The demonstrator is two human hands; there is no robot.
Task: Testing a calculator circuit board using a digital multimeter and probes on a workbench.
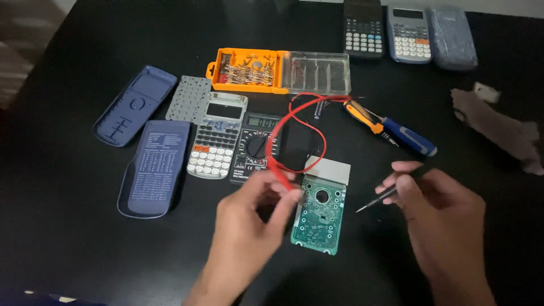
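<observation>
Near the tabletop's (68,238) front edge lay a green circuit board (319,212), long axis running front to back, grey screen end farthest. Left hand (249,226) pinched a red probe (288,182) beside it; right hand (436,212) pinched a black probe (378,200) aimed at the board.

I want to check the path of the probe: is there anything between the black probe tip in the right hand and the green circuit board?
Nothing visible. The black probe in the right hand points across bare table at the green circuit board.
</observation>
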